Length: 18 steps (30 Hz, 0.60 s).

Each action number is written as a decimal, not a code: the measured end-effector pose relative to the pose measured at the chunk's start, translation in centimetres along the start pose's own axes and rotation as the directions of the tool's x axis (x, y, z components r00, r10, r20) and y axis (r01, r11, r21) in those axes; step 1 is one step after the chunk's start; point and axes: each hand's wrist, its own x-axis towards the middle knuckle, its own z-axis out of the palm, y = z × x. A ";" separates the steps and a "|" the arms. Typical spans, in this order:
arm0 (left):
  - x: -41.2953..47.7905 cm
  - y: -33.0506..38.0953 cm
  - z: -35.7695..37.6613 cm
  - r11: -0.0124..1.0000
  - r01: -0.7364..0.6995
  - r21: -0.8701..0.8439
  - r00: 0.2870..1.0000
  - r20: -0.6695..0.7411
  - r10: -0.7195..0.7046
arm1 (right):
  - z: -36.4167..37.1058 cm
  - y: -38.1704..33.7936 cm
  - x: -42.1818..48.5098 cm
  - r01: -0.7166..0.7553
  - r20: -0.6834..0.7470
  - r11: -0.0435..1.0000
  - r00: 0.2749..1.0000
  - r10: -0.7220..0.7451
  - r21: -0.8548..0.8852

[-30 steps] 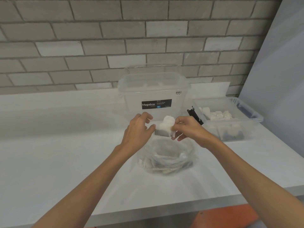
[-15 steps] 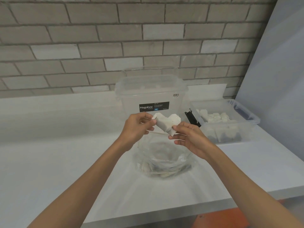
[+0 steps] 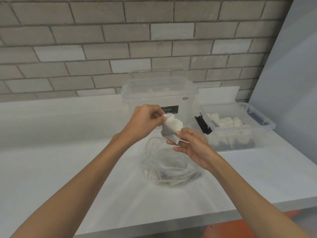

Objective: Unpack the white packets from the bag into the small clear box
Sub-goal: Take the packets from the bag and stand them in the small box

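Both hands hold a cluster of white packets in the air above the clear plastic bag. My left hand pinches the cluster's upper left corner. The lower right end sits between the thumb and fingers of my right hand. The bag lies crumpled on the white table, with a few more packets showing at its bottom. At the right stands the small clear box, open, with several white packets inside.
A large lidded clear box with a black label stands behind my hands against the brick wall. A black latch hangs on the small box's left end. The white table ends at a front edge near me; a grey panel rises at the right.
The packets have risen slightly and turned, now stretched between the two hands. My left hand shifted up to pinch the top corner; my right hand dropped below and opened its lower fingers.
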 end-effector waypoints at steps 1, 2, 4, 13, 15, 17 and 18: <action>0.1 0.0 0.1 1.000 0.006 -0.008 1.000 0.000 -0.006 | 0.0 0.0 0.0 0.010 0.003 1.000 1.000 -0.010 0.007; 0.3 0.0 0.3 1.000 0.012 -0.017 1.000 0.003 -0.012 | 0.1 -0.1 0.0 0.020 0.003 1.000 1.000 -0.020 0.013; 0.5 -0.1 0.6 0.999 0.028 -0.036 0.999 0.022 -0.027 | 0.2 -0.3 0.0 0.037 -0.006 0.999 0.999 -0.037 0.027; 1.9 1.0 0.9 0.967 0.118 -0.227 0.981 0.176 -0.078 | -1.3 -1.7 0.3 0.051 -0.058 0.999 0.997 -0.050 0.018; 2.4 1.5 1.0 0.965 0.097 -0.242 0.980 0.191 -0.051 | -2.2 -2.2 0.5 0.062 -0.073 0.998 0.995 -0.062 0.003; 3.1 2.1 1.3 0.969 0.074 -0.237 0.980 0.198 -0.027 | -3.2 -3.0 0.5 0.079 -0.085 0.997 0.993 -0.080 -0.016; 3.5 2.5 1.5 0.969 0.064 -0.237 0.980 0.200 -0.016 | -3.7 -3.4 0.5 0.088 -0.092 0.996 0.992 -0.090 -0.025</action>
